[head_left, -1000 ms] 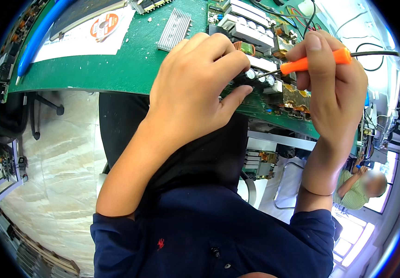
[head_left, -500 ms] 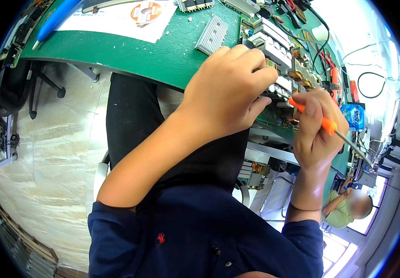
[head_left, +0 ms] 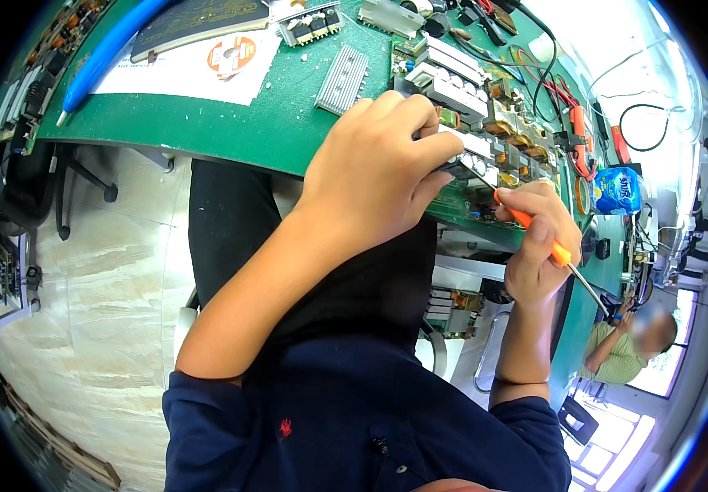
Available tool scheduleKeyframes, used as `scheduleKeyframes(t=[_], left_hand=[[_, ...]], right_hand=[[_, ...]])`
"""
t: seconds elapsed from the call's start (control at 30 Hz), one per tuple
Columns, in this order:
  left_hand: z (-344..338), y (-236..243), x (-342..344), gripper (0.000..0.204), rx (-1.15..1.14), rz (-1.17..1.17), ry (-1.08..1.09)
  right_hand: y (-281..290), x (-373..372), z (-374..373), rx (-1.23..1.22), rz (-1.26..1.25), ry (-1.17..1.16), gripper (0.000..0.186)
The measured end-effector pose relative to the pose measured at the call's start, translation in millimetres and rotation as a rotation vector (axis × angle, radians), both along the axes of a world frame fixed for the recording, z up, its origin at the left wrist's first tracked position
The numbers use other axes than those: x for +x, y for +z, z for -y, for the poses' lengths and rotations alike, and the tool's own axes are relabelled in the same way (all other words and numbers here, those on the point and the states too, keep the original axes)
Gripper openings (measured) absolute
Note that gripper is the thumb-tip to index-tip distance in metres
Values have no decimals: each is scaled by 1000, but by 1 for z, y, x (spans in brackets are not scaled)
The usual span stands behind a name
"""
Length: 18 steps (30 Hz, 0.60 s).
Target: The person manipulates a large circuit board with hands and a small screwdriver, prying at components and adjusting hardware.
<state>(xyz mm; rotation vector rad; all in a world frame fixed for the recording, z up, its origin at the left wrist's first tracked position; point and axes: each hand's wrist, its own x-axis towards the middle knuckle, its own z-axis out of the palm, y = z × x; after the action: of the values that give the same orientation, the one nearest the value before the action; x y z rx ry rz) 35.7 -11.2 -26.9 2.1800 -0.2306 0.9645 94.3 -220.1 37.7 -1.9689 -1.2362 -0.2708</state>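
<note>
Bright, mostly even light fills the view, strongest along the right side, where the upper part washes out nearly to white and the window panes (head_left: 612, 443) at lower right glare. The hands (head_left: 374, 176) and green desk (head_left: 190, 127) look fairly crisp, while the dark trousers (head_left: 235, 230) sink into shadow with little detail. Fisheye distortion bows the desk's edge, and the rim darkens to black with bluish fringing.

Well below the bare fingers (head_left: 446, 148), a navy shirt (head_left: 329, 410) with short sleeves (head_left: 200, 414) was worn, marked by a small red emblem (head_left: 286, 428) and fitted with a pale button (head_left: 401, 469). Nearer the fingers, black trousers (head_left: 235, 230) were worn.
</note>
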Motion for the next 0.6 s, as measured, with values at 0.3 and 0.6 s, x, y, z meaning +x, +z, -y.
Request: scheduleKeyframes(t=[0.3, 0.6], left_hand=[[3, 5, 0, 31, 34, -40, 22], [1, 4, 1, 28, -9, -13, 18]], right_hand=[[-24, -22, 8, -60, 275, 27, 24], [-53, -75, -17, -15, 85, -186, 47]])
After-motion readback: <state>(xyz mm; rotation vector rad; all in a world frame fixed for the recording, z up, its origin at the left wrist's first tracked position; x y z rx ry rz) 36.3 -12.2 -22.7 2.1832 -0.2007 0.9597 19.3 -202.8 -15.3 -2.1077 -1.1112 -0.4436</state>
